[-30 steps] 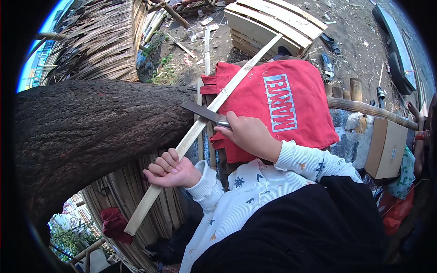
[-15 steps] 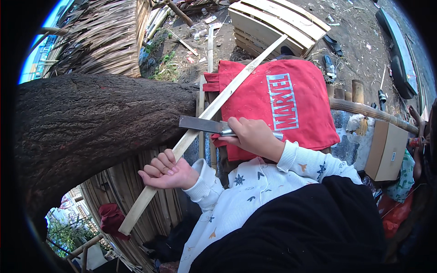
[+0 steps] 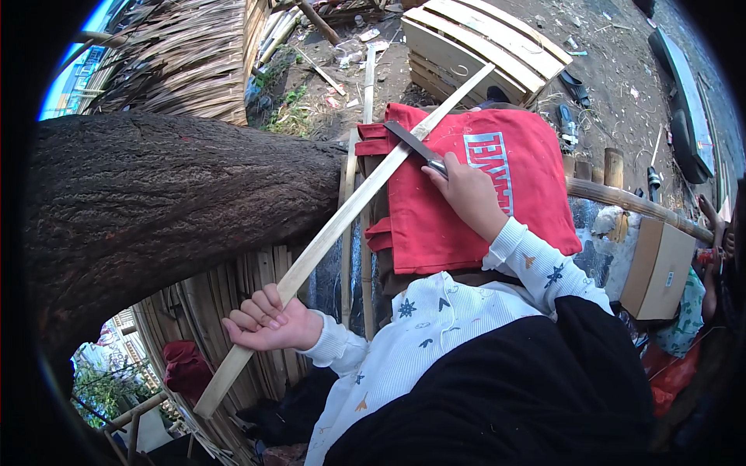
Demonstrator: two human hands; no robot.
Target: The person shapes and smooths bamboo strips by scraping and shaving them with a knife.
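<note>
My left hand (image 3: pixel 270 320) is closed around the lower part of a long, pale bamboo strip (image 3: pixel 342 221). The strip slants from the lower left to the upper right, its far part passing over a red cloth bag (image 3: pixel 423 233) that lies over my lap. In my right hand (image 3: pixel 470 193) is a knife with a silver handle, partly hidden by the fingers. Its flat dark blade (image 3: pixel 410 141) crosses the strip's far part over the bag and appears to touch it.
A thick tree trunk (image 3: pixel 186 190) lies across the left side. Beyond the bag stands a slatted wooden crate (image 3: pixel 443 50), with thatch (image 3: pixel 171 66) at the far left. A cardboard box (image 3: pixel 657 268) sits at the right beside a bamboo rail (image 3: pixel 641 200). Shavings litter the ground.
My right hand has moved the knife away from me along the strip, from near my left hand to over the bag. My left hand has shifted slightly down and left with the strip.
</note>
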